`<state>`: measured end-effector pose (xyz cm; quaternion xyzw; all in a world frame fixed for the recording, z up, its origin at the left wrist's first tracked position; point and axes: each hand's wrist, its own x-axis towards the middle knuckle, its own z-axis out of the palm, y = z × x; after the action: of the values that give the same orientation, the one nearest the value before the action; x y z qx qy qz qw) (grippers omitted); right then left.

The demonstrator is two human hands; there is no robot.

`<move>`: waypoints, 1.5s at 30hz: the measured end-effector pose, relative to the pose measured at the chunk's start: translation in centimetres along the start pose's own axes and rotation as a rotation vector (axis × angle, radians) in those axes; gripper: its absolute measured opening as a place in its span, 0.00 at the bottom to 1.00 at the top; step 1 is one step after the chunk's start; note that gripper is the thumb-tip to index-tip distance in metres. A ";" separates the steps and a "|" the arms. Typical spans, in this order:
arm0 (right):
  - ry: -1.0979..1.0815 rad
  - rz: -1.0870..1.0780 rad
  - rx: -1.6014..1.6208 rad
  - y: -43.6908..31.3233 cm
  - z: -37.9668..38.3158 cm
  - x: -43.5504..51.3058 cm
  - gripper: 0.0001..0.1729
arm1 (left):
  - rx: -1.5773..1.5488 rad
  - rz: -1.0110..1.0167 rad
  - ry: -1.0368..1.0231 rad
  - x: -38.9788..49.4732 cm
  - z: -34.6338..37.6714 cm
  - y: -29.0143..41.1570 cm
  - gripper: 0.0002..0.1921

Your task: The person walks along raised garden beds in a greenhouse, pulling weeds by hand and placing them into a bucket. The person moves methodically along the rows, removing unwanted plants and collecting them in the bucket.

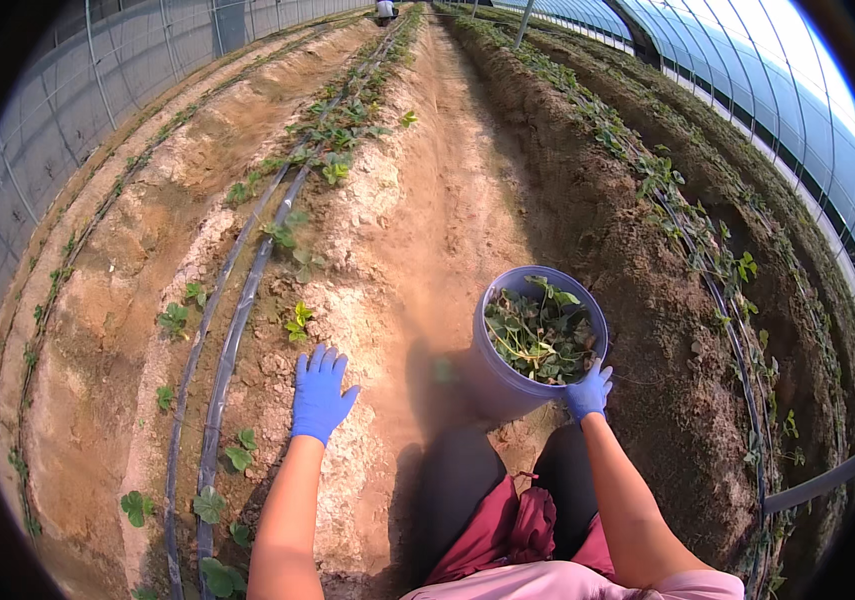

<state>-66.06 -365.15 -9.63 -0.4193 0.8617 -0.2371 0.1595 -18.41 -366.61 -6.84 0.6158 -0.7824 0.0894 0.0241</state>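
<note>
My left hand (320, 399), in a blue glove, is spread palm down at the side of the soil ridge (345, 300); whether it touches the soil I cannot tell. Just beyond its fingertips grows a small yellow-green seedling (298, 322). A purple-grey plastic bucket (498, 386) stands in the furrow before my knees. Inside it lie cut green leaves and stems (540, 334), some browned. At the bucket's near right rim, my gloved right hand (589, 391) grips the edge.
Two black drip tapes (236, 330) run along the left ridge among low strawberry-like plants (337, 135). On the right rises another planted ridge (622, 300), with a grey pipe (814, 484) low beside it. A person (386, 9) is far down the row.
</note>
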 end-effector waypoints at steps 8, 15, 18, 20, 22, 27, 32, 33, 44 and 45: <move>-0.407 0.838 1.247 0.1 6.1 2.2 0.24 | -0.102 0.028 0.086 -0.2 0.6 -1.5 0.31; -0.518 0.748 1.186 -6.3 6.1 9.1 0.28 | -0.036 0.026 0.061 0.2 0.6 -1.1 0.28; -0.447 0.826 1.139 -11.6 4.5 14.3 0.28 | -0.076 0.019 0.047 0.5 0.2 -1.2 0.28; -0.469 0.754 1.116 -13.1 4.1 17.5 0.28 | -0.077 0.018 0.046 0.7 0.8 -0.8 0.27; -0.472 0.667 1.120 -14.6 4.3 21.5 0.28 | -0.131 0.004 0.047 1.4 0.5 -0.2 0.25; -0.460 0.596 1.199 -21.8 7.2 34.2 0.27 | -0.136 -0.095 0.000 2.3 -1.3 0.4 0.22; -0.520 0.508 1.298 -25.5 13.5 49.0 0.26 | -0.045 -0.142 -0.109 3.4 -0.9 0.3 0.22; -0.491 0.554 1.335 -25.6 14.7 52.3 0.26 | -0.028 -0.138 -0.122 3.7 -0.8 0.4 0.23; -0.573 0.600 1.188 -29.5 24.2 68.5 0.24 | 0.216 -0.430 -0.479 6.9 -2.1 4.5 0.29; -0.591 0.561 1.176 -28.6 24.3 69.1 0.24 | 0.194 -0.469 -0.487 8.0 -2.2 5.3 0.29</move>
<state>-77.33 -442.35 -19.72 -0.0730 0.5874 -0.4889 0.6408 -25.61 -372.77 -4.02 0.7814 -0.5904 0.0059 -0.2021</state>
